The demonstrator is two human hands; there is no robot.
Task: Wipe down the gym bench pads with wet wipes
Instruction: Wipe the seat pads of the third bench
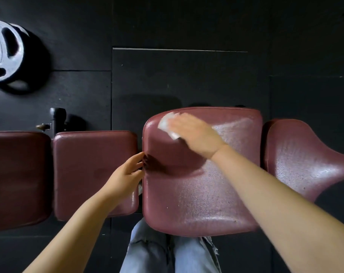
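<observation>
Dark red bench pads run across the view. My right hand (194,133) lies flat on the far left part of the large middle pad (196,194), pressing a white wet wipe (166,125) against it. Much of this pad shines wet. My left hand (125,174) rests at the pad's left edge, fingers curled into the gap beside the smaller pad (88,170), holding nothing I can see. Another pad (15,178) lies far left, and a wet-looking curved pad (301,154) sits at the right.
The floor is black rubber matting (186,75). A silver weight plate (4,50) lies at the upper left. A black post of the bench frame (58,119) rises behind the left pads. My jeans-clad legs (171,255) stand close to the middle pad's near edge.
</observation>
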